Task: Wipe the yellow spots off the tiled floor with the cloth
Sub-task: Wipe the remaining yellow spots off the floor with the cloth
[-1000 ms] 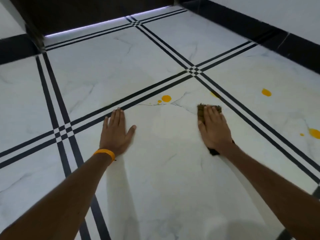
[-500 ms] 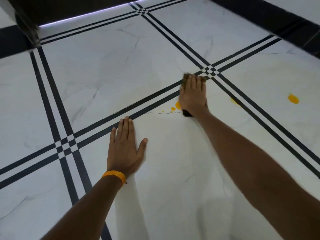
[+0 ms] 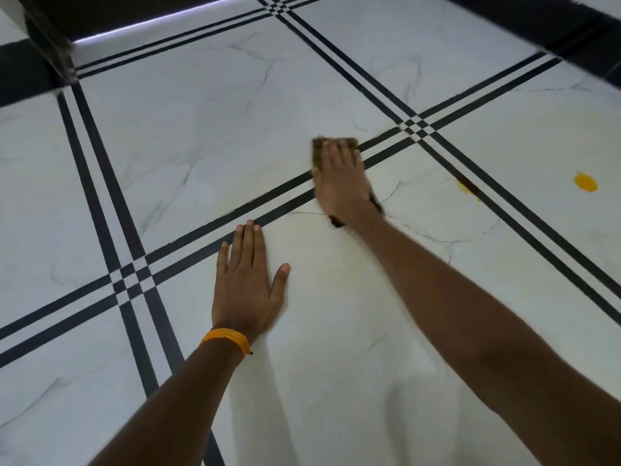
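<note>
My right hand lies flat with straight fingers on a dark brown cloth, pressing it onto the white marble floor across a pair of black stripes. Only the cloth's far edge and a corner near my wrist show. My left hand rests flat on the floor nearer to me, fingers straight, an orange band on its wrist. A round yellow spot sits on the tile at the right. A fainter yellow smear lies on the black stripes between that spot and the cloth.
Black double stripes cross the floor, meeting at a crossing just beyond the cloth and another crossing left of my left hand. A black skirting runs along the far right wall. A dark wall base with a light strip closes the far side.
My right hand slid the cloth forward and left over the yellow spots by the stripes, and those spots no longer show. The left hand stayed planted.
</note>
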Available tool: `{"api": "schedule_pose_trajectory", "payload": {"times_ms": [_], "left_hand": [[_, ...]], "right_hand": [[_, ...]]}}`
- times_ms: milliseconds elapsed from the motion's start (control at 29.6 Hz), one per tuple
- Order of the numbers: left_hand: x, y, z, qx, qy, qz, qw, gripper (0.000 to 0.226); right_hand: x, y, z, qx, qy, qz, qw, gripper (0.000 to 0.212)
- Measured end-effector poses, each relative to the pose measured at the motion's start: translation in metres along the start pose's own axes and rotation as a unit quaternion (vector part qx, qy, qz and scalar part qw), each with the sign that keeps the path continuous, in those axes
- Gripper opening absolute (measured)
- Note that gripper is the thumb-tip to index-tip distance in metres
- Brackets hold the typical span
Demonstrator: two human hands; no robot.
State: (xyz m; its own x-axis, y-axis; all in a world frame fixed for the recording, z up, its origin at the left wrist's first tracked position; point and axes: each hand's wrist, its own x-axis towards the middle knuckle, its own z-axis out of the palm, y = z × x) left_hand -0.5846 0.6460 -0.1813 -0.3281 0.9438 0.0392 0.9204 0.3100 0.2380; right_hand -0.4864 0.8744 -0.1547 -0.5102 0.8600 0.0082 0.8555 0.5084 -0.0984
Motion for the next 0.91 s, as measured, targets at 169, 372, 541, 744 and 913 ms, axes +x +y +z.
{"api": "schedule_pose_trajectory", "payload": {"times_ms": [169, 372, 541, 744, 913], "left_hand": [[0.000, -0.002, 0.000, 0.013, -0.003, 0.000, 1.000, 0.080], [0.002, -0.002, 0.002, 0.021, -0.007, -0.001, 1.000, 0.080], [0.002, -0.003, 0.001, 0.017, -0.009, 0.005, 1.000, 0.081], [0.005, -0.006, 0.002, 0.028, 0.001, 0.002, 1.000, 0.081], [0.000, -0.001, 0.001, 0.025, 0.003, 0.006, 1.000, 0.083]], "right_hand": [[-0.116, -0.008, 0.008, -0.002, -0.012, -0.195, 0.981, 0.062], [-0.039, 0.068, -0.005, 0.020, 0.010, 0.067, 0.998, 0.069], [-0.093, -0.027, 0.009, -0.004, 0.005, -0.135, 0.991, 0.065], [-0.166, 0.111, 0.000, 0.017, 0.025, -0.009, 1.000, 0.066], [-0.129, 0.089, -0.008, 0.030, 0.017, 0.065, 0.997, 0.071]]}}
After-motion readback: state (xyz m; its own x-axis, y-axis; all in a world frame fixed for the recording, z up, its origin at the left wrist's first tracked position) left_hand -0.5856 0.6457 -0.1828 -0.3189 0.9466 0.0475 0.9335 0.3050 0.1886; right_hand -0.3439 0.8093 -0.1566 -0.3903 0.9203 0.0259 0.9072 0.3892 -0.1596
